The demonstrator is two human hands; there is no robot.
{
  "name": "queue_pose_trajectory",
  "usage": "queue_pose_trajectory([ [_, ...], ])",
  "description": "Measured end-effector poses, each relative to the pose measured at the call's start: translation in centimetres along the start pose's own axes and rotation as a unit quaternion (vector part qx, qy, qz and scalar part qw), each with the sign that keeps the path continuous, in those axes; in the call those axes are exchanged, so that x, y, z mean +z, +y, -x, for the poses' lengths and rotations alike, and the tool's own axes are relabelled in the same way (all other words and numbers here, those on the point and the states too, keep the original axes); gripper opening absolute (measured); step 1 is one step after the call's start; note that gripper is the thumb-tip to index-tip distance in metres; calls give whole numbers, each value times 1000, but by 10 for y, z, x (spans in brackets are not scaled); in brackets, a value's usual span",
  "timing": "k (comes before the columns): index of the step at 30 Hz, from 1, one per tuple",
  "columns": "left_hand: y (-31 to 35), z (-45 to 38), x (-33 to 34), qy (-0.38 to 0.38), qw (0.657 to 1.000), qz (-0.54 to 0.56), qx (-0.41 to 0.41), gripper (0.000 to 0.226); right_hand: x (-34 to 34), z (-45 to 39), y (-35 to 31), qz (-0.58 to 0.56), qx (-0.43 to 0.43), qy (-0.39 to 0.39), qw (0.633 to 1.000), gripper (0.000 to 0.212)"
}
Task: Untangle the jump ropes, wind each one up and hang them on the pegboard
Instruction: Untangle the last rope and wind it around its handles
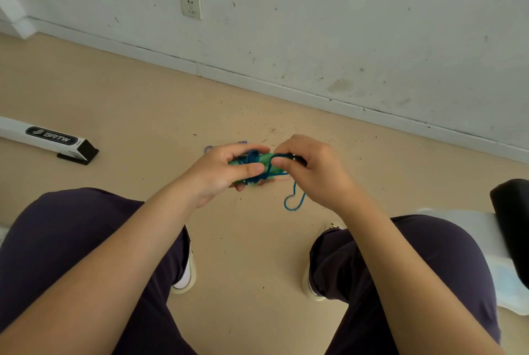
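Note:
A jump rope with green handles (269, 160) and a blue cord (253, 157) is held above the floor between my knees. My left hand (226, 168) grips the handles with several turns of cord wound round them. My right hand (312, 171) pinches the blue cord at the handles' right end. A loose loop of blue cord (293, 203) hangs below my right hand. Behind my left hand, a bit of a second, purple-and-white rope (210, 148) shows on the floor, mostly hidden. The pegboard is not in view.
A white bar with a black end and the label "BRTW" (51, 140) lies on the beige floor at left. A white wall with a socket (191, 5) runs across the back. A black object on white material (509, 228) is at right.

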State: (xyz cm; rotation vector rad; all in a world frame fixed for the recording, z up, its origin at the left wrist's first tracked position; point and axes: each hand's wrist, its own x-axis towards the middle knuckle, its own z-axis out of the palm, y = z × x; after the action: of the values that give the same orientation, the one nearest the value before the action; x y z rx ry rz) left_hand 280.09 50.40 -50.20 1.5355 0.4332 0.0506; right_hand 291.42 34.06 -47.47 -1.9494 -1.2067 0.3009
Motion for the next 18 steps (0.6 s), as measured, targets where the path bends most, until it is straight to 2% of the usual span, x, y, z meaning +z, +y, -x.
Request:
queue_pose_trajectory([
  [4,2,3,3,-105,994,1,-20,33,-2,1,4,-25,4,-7,1000,13],
  [7,4,6,6,-130,991,-31,-12,28,3,2,2,-74,24,-13,997,15],
  [10,7,8,6,-127,990,-54,-2,24,7,1,0,-109,67,0,992,17],
  [13,8,10,8,-111,992,-62,-5,35,10,0,-2,-151,106,6,983,14],
  [18,6,9,11,-51,995,-85,-4,18,9,-3,2,-164,128,9,978,45],
])
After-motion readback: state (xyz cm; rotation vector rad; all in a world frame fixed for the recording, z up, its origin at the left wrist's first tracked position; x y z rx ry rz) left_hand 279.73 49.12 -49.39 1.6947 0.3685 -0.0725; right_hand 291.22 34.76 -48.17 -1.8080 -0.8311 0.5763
